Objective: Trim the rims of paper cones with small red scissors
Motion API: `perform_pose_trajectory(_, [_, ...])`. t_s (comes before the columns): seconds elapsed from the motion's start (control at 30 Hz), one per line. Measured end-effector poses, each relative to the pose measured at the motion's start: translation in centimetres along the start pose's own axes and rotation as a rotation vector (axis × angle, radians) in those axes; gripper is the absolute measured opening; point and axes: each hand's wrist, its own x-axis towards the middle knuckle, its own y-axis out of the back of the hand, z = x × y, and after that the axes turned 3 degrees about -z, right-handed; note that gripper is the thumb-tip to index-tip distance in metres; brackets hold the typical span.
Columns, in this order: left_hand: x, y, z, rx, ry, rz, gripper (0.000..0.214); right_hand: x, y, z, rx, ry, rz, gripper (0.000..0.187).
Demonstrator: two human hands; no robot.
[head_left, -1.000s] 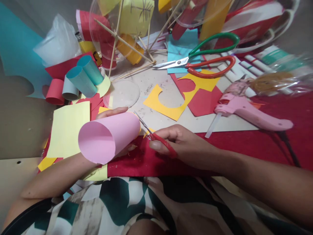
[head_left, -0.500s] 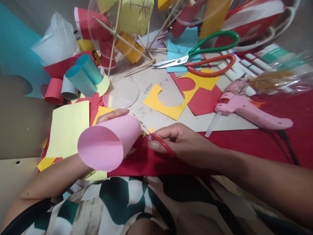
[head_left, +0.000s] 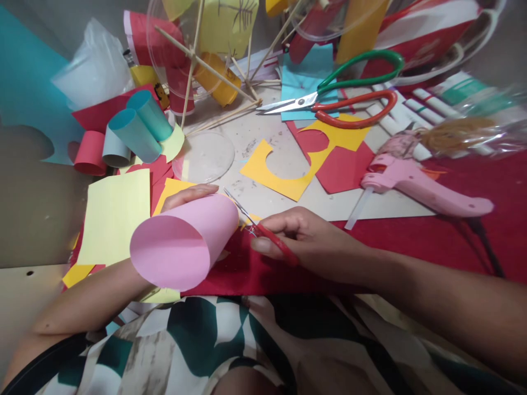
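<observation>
A pink paper tube point(head_left: 216, 227) lies tilted in front of me, its wide open end facing me. My left hand point(head_left: 191, 195) is closed around its far side; most of the fingers are hidden behind the paper. In my right hand point(head_left: 292, 233) is a pair of small scissors with red handles point(head_left: 274, 241), gripped between thumb and fingers. Their narrow metal blades rest at the tube's far end, where a bit of yellow paper shows along the rim. Small yellow scraps point(head_left: 249, 222) lie under the blades.
Large scissors point(head_left: 304, 102) with green and orange handles lie at the back, near a cut yellow sheet point(head_left: 284, 184). A pink glue gun point(head_left: 428, 189) is at right. Teal paper tubes point(head_left: 135, 137), a clear disc point(head_left: 206, 156) and a pale yellow sheet point(head_left: 115, 219) are at left.
The scissors in my right hand have shifted very slightly, and the pink tube has turned a touch. Everything else stays in place.
</observation>
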Motion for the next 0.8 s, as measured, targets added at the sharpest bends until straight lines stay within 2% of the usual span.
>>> perform_pose_trajectory(0.2, [0.4, 0.8, 1.6, -0.018, -0.011, -0.069, 0.078, 0.0, -0.1, 0.2, 0.005, -0.032, 0.015, 0.058])
perform_pose_trajectory(0.57, [-0.2, -0.1, -0.4, -0.098, -0.126, 0.011, 0.089, -0.1, 0.2, 0.0, 0.042, 0.04, -0.043, 0.056])
perform_pose_trajectory(0.8, [0.1, 0.0, 0.3, -0.098, -0.059, -0.01, 0.083, -0.2, 0.1, 0.1, 0.042, 0.013, -0.049, 0.055])
